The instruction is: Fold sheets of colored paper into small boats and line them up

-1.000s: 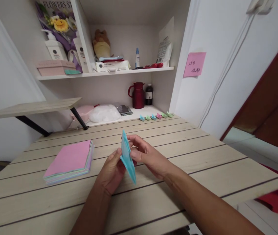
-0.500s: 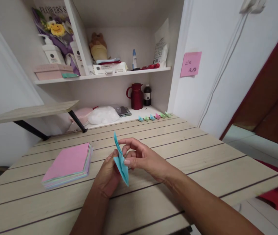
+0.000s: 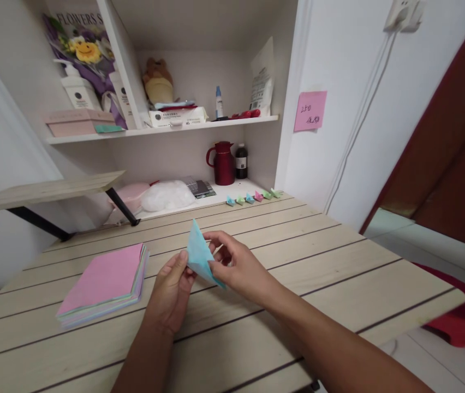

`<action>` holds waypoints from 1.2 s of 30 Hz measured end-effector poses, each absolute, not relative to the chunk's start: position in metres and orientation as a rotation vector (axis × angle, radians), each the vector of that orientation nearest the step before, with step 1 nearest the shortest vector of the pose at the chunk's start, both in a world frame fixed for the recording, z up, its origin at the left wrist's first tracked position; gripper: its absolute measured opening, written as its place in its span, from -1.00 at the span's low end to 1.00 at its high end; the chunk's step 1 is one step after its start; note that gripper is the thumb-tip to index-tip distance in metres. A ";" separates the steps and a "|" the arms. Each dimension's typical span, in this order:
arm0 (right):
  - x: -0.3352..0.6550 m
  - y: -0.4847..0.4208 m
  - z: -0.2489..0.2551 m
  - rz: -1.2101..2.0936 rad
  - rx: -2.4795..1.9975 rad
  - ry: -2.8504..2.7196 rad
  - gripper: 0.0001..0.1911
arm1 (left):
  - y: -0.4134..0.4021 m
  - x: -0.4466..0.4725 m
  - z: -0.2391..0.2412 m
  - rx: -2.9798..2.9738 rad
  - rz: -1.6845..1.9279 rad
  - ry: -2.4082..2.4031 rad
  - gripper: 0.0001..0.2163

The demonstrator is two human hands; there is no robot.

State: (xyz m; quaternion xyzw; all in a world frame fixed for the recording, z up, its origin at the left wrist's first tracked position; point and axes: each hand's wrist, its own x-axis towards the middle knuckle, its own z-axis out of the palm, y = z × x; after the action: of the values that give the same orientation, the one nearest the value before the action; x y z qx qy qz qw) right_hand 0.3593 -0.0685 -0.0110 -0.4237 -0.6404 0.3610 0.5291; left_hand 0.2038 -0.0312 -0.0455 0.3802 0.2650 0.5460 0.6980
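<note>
Both of my hands hold a folded light-blue paper piece (image 3: 198, 252) above the wooden slatted table (image 3: 339, 273). My left hand (image 3: 170, 295) pinches its left edge with fingers closed. My right hand (image 3: 238, 265) grips its right side between thumb and fingers. The paper stands tilted, its point up. A stack of coloured square papers (image 3: 103, 284), pink on top, lies on the table to the left of my hands.
A row of several small folded paper figures (image 3: 252, 196) lines the table's far edge. Behind stand a dark red jug (image 3: 222, 162), a dark bottle (image 3: 240, 161) and a white plastic bag (image 3: 167, 195). A wooden shelf (image 3: 48, 190) juts out at left. A pink note (image 3: 310, 111) sticks on the wall.
The blue paper has turned from edge-on to showing a broader face, and my hands have shifted slightly left and up with it.
</note>
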 end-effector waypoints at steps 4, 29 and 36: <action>0.362 -0.068 -0.012 0.836 -1.046 -1.505 -0.53 | -0.035 0.205 -0.045 0.975 1.188 0.710 -0.77; 0.388 -0.143 -0.074 0.183 -1.748 -1.922 -0.86 | -0.122 0.178 -0.069 1.764 1.167 1.460 -0.73; 0.389 -0.144 -0.071 0.149 -1.675 -2.068 -0.62 | -0.120 0.188 -0.078 2.316 0.947 1.343 -0.54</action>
State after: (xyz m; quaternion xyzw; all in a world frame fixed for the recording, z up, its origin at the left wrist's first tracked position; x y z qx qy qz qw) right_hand 0.3889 -0.1439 -0.0707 -0.6108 -0.7539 0.0543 0.2358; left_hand 0.1878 -0.1200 -0.0781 0.8063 0.4676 0.3296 0.1505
